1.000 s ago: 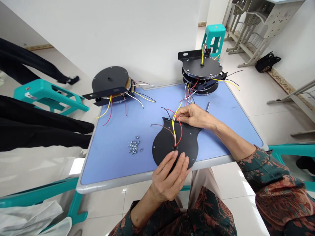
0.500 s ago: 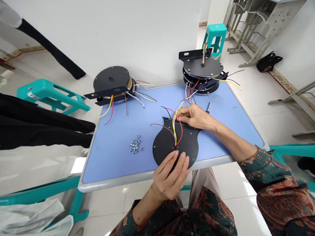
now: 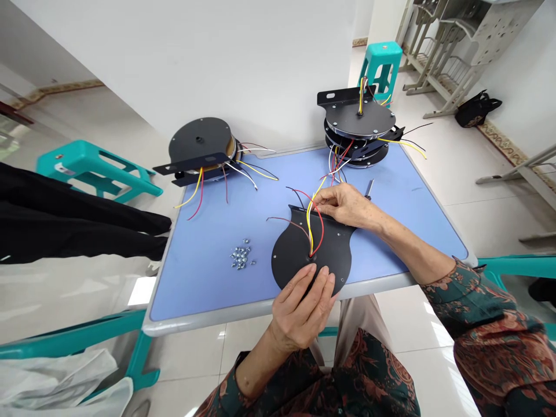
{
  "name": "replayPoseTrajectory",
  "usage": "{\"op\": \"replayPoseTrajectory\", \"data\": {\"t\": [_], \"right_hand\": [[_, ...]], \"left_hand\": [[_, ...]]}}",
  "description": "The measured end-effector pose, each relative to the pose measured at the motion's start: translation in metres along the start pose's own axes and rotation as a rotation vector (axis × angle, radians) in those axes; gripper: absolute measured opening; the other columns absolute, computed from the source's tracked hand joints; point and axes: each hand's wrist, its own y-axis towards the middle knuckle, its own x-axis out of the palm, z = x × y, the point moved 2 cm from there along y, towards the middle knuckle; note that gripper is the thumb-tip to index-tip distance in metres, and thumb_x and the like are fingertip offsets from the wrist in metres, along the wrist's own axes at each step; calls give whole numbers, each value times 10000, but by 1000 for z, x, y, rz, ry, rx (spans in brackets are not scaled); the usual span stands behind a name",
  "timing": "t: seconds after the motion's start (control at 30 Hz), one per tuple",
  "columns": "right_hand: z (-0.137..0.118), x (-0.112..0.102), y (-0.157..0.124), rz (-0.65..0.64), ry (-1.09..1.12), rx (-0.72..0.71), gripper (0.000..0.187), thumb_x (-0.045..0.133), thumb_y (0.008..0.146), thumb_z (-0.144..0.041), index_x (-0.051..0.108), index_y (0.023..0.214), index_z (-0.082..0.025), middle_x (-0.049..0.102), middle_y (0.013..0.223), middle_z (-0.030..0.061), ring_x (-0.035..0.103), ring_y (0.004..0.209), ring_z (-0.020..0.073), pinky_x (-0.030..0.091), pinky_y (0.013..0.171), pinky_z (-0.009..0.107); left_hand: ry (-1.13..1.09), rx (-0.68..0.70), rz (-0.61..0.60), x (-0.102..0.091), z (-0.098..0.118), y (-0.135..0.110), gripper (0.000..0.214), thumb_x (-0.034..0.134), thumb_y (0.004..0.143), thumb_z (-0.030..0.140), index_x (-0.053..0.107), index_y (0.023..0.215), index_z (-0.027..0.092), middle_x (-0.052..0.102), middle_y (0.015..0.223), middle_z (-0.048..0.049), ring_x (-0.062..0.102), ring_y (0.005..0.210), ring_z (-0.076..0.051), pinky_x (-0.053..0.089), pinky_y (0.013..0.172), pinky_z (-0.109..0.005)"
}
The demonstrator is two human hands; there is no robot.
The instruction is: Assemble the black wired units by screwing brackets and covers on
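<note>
A seated worker's left hand [image 3: 299, 313] rests on a black metal plate [image 3: 293, 260] at the near edge of a blue-topped desk [image 3: 195, 292], its fingers [image 3: 315, 284] lying close together across the plate's lower part and hiding part of it. The right hand [image 3: 345, 205] sits at the plate's 1 o'clock edge, its fingers [image 3: 324, 200] drawn narrow among the wires; whether they pinch a wire or the metal cannot be made out. Four wires [image 3: 313, 223], red, yellow and two darker, rise from the plate's center. At 9 o'clock lies a small heap of screws or nuts [image 3: 240, 258], too tangled to count. At 1 o'clock, a slim metal shaft [image 3: 369, 189] shows, its far end cut off by nothing but its lower part hidden by the right hand's wrist. One wired disc unit [image 3: 200, 142] sits at 11 o'clock, and a stack of wired discs [image 3: 358, 119] at 12 o'clock holds at least three. Two black-clad legs [image 3: 78, 223] cross the left of the frame, their owner out of view.
</note>
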Motion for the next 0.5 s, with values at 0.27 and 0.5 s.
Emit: {"op": "replayPoseTrajectory", "data": {"t": [0.27,0.5], "right_hand": [[-14,-30,-14,300,-148,30,51,690,781,-203,678,760,-159,654,612,-6,631,544,141,506,616,285],[-50,-25,-70,437,-81,-45,215,712,829,-368,647,807,-165,608,572,-20,554,477,116,440,470,244]], "left_hand": [[-27,-42,43,4,0,-1,331,740,839,152,693,1154,59,772,1100,-127,711,1053,-248,636,949,-390],[-64,-54,110,4,0,3,299,711,852,142,701,1148,99,774,1084,-122,721,1007,-241,639,930,-411]]}}
